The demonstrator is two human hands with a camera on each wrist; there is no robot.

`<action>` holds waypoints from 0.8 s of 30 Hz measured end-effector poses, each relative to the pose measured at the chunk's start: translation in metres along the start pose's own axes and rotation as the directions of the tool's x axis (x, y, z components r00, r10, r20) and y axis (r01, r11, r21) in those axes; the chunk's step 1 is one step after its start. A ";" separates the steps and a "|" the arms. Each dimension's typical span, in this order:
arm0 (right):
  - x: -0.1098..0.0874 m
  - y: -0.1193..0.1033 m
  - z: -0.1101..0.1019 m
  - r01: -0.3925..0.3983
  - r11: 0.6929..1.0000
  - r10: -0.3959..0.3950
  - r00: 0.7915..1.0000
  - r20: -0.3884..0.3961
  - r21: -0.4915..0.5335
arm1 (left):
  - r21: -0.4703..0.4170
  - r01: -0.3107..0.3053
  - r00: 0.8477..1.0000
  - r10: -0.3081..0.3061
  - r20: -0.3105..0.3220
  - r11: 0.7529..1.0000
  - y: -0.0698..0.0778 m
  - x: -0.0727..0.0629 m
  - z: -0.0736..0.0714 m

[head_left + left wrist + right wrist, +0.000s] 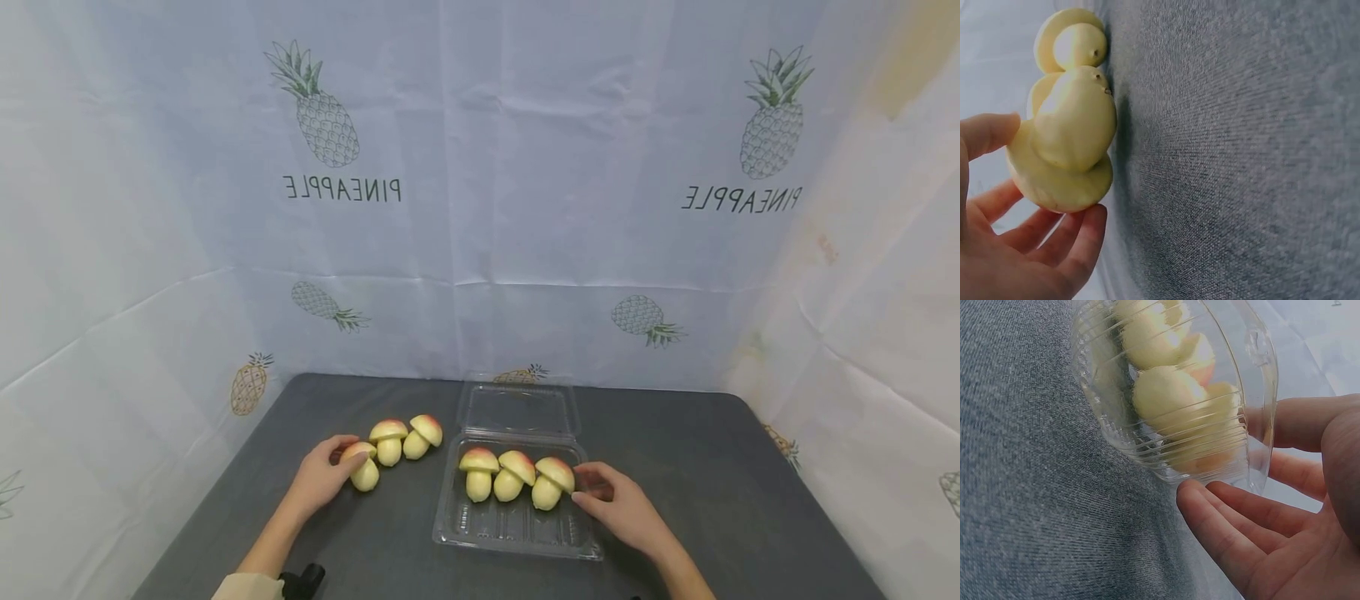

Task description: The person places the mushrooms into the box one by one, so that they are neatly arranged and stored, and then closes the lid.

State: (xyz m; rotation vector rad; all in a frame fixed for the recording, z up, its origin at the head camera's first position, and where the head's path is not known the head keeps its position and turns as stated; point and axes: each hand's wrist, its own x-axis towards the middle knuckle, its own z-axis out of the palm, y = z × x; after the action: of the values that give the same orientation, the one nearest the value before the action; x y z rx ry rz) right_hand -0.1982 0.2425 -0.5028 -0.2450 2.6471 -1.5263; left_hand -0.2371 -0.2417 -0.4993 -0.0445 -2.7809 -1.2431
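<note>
My left hand [324,473] holds a toy mushroom [365,477] by its yellow, red-tinged cap, thumb on one side and fingers on the other. In the left wrist view, the mushroom's pale stem [1075,122] faces the camera beside the dark cloth. Three similar mushrooms [478,487] lie in a row inside a clear plastic box [517,546]. At the box's right side is my right hand [621,507], its thumb and index fingertips reaching over the rim beside the rightmost mushroom [553,483]. Its other fingers extend along the outside wall in the right wrist view.
Two more mushrooms [388,442] lie just beyond my left hand, on the dark table [390,542]. The box's hinged lid [517,410] is folded back toward the rear. Behind the table hangs a pineapple-print curtain [480,208], with curtain sides left and right.
</note>
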 end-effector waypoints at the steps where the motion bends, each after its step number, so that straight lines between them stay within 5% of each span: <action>1: 0.000 0.000 0.000 0.001 1.000 -0.001 1.000 0.000 0.000 | 0.005 -0.003 1.000 0.003 -0.004 1.000 0.001 -0.001 0.000; 24: 0.001 -0.001 -0.001 0.001 1.000 -0.001 1.000 0.012 0.001 | 0.007 -0.157 0.986 0.157 -0.047 0.988 0.050 -0.016 0.014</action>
State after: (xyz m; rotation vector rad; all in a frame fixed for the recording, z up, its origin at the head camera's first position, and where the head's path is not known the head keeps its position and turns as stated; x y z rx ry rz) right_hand -0.1993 0.2422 -0.5013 -0.2553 2.6376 -1.5210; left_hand -0.2186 -0.1975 -0.4730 -0.2257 -2.6797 -1.1850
